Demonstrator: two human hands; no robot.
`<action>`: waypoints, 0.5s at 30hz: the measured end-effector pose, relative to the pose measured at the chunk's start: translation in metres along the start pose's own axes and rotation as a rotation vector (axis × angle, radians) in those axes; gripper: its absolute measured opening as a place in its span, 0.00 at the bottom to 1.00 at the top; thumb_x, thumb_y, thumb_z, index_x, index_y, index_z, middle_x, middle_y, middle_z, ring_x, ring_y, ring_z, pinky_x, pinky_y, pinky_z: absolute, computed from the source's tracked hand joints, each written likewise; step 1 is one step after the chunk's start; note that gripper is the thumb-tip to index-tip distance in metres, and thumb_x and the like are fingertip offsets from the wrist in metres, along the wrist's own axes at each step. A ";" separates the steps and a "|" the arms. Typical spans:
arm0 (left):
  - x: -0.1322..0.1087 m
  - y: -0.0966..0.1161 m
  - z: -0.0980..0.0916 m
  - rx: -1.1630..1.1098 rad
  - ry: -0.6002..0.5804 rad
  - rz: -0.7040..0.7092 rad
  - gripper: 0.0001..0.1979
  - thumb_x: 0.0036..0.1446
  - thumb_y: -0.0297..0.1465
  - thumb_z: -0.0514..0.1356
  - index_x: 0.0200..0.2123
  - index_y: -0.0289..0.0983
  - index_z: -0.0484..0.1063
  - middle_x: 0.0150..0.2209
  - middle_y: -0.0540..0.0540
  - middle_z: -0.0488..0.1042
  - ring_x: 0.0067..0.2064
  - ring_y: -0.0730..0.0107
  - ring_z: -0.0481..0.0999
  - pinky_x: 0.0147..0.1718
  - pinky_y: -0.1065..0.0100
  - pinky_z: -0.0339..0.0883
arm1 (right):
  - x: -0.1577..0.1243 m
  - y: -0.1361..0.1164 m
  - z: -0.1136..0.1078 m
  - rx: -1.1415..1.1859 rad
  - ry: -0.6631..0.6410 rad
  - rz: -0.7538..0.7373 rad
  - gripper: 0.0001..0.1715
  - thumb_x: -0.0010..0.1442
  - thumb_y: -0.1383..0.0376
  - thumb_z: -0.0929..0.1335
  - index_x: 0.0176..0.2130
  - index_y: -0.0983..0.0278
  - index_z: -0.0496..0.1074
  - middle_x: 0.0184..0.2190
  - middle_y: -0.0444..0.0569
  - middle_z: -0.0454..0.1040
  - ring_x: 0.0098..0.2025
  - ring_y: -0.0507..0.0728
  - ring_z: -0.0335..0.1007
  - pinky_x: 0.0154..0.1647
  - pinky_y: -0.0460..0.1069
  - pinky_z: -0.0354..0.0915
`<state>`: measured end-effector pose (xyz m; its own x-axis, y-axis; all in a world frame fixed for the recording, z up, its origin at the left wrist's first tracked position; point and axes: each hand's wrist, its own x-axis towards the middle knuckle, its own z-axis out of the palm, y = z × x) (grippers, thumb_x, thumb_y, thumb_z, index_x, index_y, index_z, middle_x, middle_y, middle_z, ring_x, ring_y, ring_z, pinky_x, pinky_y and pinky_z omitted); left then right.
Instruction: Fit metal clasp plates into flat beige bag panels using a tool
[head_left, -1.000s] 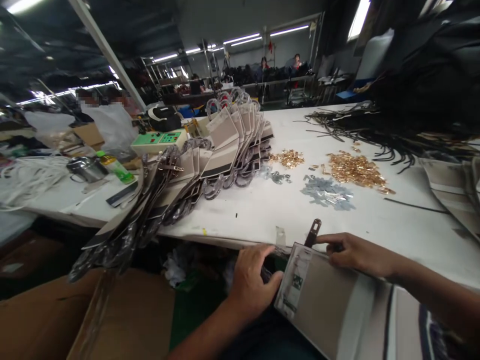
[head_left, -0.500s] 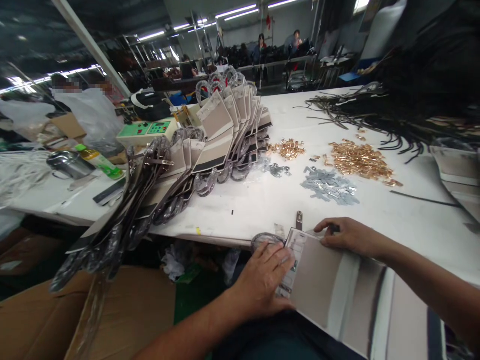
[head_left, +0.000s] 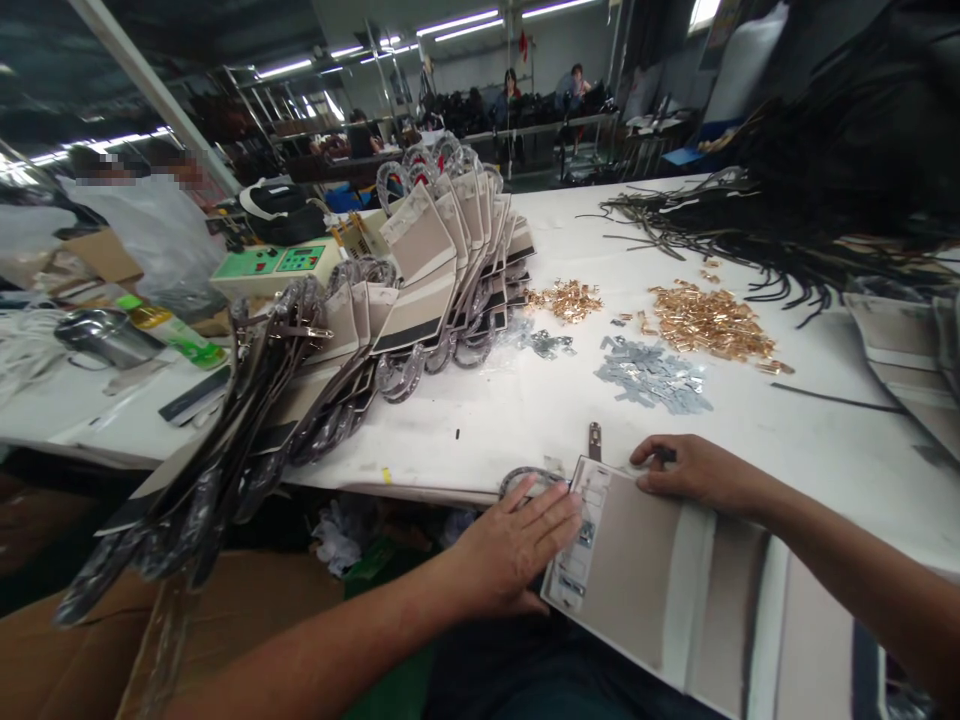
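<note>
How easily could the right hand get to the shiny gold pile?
Probably yes, quite easily: the right hand rests on the beige panel, and only open table and flat grey metal pieces lie between it and the gold pile.

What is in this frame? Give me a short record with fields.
Setting: workshop, white table
Left hand: open, flat on the labelled end of a beige bag
Right hand: fingertips on the bag's top edge
Strap: sticks out past that edge
Beyond the hands: gold clips, silver plates, black cords
Further left: fanned stack of bags
</note>
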<state>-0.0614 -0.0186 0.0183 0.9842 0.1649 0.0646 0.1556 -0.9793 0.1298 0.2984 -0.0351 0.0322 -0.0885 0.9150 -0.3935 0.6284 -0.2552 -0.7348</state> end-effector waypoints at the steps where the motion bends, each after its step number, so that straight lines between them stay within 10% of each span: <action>1: 0.004 -0.003 -0.003 0.014 -0.007 0.014 0.46 0.68 0.50 0.61 0.76 0.25 0.51 0.78 0.31 0.48 0.80 0.46 0.38 0.78 0.41 0.29 | 0.000 0.001 0.000 -0.005 0.001 0.000 0.26 0.54 0.48 0.75 0.46 0.62 0.79 0.35 0.45 0.77 0.37 0.60 0.73 0.39 0.53 0.64; 9: 0.033 -0.024 -0.012 0.009 -0.110 0.067 0.48 0.52 0.30 0.65 0.74 0.25 0.54 0.78 0.33 0.48 0.80 0.49 0.42 0.78 0.48 0.40 | 0.001 0.001 0.003 -0.054 0.102 0.020 0.25 0.53 0.47 0.75 0.44 0.59 0.79 0.32 0.44 0.78 0.35 0.60 0.75 0.37 0.52 0.66; 15: 0.033 -0.027 -0.005 -0.106 -0.021 0.021 0.41 0.59 0.33 0.62 0.74 0.30 0.57 0.75 0.34 0.59 0.79 0.52 0.50 0.78 0.52 0.40 | -0.040 -0.030 0.016 -0.249 0.526 -0.110 0.23 0.62 0.44 0.69 0.45 0.57 0.79 0.30 0.44 0.78 0.29 0.59 0.75 0.34 0.54 0.65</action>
<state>-0.0338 0.0139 0.0223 0.9888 0.1412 0.0479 0.1265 -0.9644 0.2324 0.2704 -0.0694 0.0611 0.1917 0.9801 0.0513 0.8052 -0.1271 -0.5792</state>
